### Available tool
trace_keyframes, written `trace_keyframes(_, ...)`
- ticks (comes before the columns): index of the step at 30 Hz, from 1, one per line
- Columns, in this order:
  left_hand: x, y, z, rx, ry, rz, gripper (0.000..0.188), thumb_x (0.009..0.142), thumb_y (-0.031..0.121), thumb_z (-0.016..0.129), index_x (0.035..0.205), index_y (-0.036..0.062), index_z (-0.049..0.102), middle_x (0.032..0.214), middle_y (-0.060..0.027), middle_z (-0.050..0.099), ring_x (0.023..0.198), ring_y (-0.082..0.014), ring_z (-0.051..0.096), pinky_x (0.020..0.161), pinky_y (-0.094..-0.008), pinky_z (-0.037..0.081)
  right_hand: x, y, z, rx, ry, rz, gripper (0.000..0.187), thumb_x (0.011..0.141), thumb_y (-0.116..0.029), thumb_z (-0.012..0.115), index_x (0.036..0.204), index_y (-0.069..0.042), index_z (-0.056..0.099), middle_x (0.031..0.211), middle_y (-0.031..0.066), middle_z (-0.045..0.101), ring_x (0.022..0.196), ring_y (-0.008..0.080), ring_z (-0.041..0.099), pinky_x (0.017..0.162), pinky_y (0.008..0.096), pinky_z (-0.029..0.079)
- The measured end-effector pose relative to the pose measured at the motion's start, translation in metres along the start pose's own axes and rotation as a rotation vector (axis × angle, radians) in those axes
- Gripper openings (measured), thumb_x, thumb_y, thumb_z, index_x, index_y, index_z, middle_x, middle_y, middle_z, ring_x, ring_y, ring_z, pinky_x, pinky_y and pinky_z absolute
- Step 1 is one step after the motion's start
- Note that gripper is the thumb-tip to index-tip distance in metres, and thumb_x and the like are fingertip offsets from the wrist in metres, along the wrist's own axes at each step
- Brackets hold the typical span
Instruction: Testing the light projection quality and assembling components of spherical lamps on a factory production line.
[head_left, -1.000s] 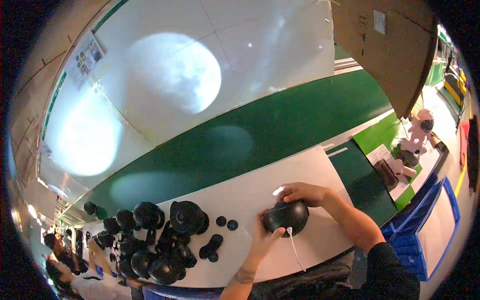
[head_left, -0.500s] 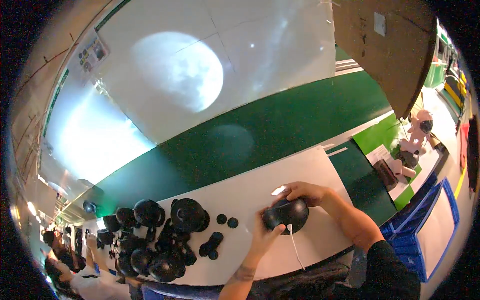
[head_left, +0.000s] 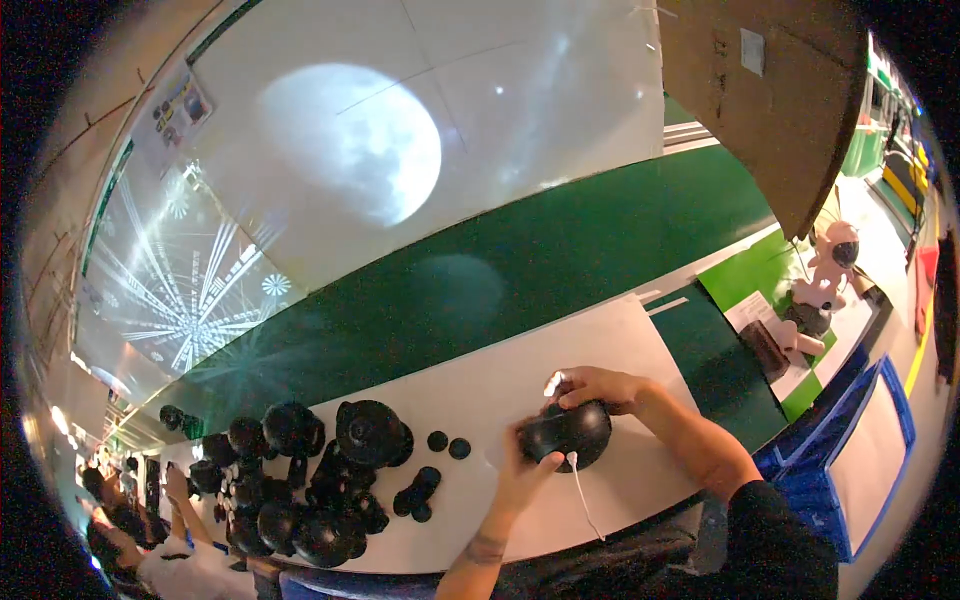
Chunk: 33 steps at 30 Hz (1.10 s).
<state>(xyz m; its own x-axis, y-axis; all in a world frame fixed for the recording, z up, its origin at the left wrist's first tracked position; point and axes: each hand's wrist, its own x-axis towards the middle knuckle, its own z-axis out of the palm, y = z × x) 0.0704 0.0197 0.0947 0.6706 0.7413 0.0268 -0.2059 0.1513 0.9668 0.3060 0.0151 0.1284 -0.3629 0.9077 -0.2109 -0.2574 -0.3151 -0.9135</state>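
Both my hands are closed around a rounded black projector lamp [head_left: 578, 436] above the white tabletop. My left hand [head_left: 520, 458] grips its near left side, the thumb by the cable socket. A white cable [head_left: 584, 498] plugs into the side toward me and hangs down to the table edge. Over the far side of the lamp lies my right hand [head_left: 605, 388], its fingertips brightly lit by the lens. On the white wall panel beyond shows a projected moon disc [head_left: 375, 145].
Several black lamp bodies [head_left: 318, 535] crowd the table's left part, with small black round discs [head_left: 438, 440] beside them. A brown cardboard sheet [head_left: 765, 120] hangs at upper right. White astronaut-shaped figures [head_left: 822, 280] stand on the right, near a blue-framed bin [head_left: 860, 450]. Co-workers [head_left: 165, 550] sit at far left.
At left, the bright white glow on the wall has become a pattern of radiating lines. My hands and the lamp have barely shifted; the left fingers look slightly blurred.
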Motion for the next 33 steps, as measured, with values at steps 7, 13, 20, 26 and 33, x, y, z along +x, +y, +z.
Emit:
trace_keyframes(7,0.003,-0.008,-0.003,-0.002,0.011,0.090,0.068,0.080,0.024,0.081,0.131,0.0103,0.037,0.124,-0.0081,0.051,0.110,-0.0212,0.056,0.088,-0.0356,0.056,0.003,0.006,-0.007,0.047,-0.070,-0.073,0.041,0.087,-0.019,0.067,0.123,-0.004,0.057,0.119,0.0096,0.064,0.110,0.0193,0.060,0.098,0.0341,0.046)
trace_keyframes(13,-0.002,0.007,0.000,0.026,0.028,-0.018,0.075,0.078,0.031,0.083,0.129,0.0005,0.038,0.125,-0.0108,0.049,0.116,-0.0204,0.051,0.100,-0.0353,0.044,-0.003,0.003,-0.004,0.070,-0.060,-0.066,0.035,0.089,-0.021,0.067,0.118,-0.005,0.060,0.112,0.0065,0.065,0.106,0.0159,0.059,0.094,0.0303,0.048)
trace_keyframes(20,-0.001,0.004,-0.001,0.023,0.028,0.000,0.075,0.078,0.031,0.083,0.130,0.0020,0.037,0.124,-0.0099,0.050,0.116,-0.0194,0.050,0.099,-0.0349,0.045,-0.001,0.004,-0.001,0.236,-0.090,-0.116,0.035,0.085,-0.013,0.068,0.117,-0.002,0.056,0.102,0.0061,0.061,0.107,0.0210,0.060,0.101,0.0337,0.044)
trace_keyframes(26,0.001,0.007,0.001,-0.018,0.043,-0.063,0.077,0.077,0.034,0.084,0.130,0.0030,0.037,0.126,-0.0107,0.049,0.116,-0.0200,0.050,0.100,-0.0356,0.044,0.000,0.001,-0.004,0.066,-0.083,-0.123,0.045,0.087,-0.016,0.066,0.127,-0.001,0.051,0.115,0.0110,0.063,0.112,0.0233,0.059,0.102,0.0349,0.044)
trace_keyframes(33,0.001,0.005,0.003,0.074,0.017,0.119,0.078,0.077,0.032,0.084,0.131,0.0008,0.037,0.127,-0.0120,0.049,0.120,-0.0228,0.049,0.103,-0.0374,0.042,0.002,0.009,-0.003,-0.018,-0.040,-0.035,0.044,0.087,-0.027,0.069,0.124,-0.006,0.057,0.114,0.0082,0.065,0.107,0.0182,0.060,0.098,0.0316,0.045)
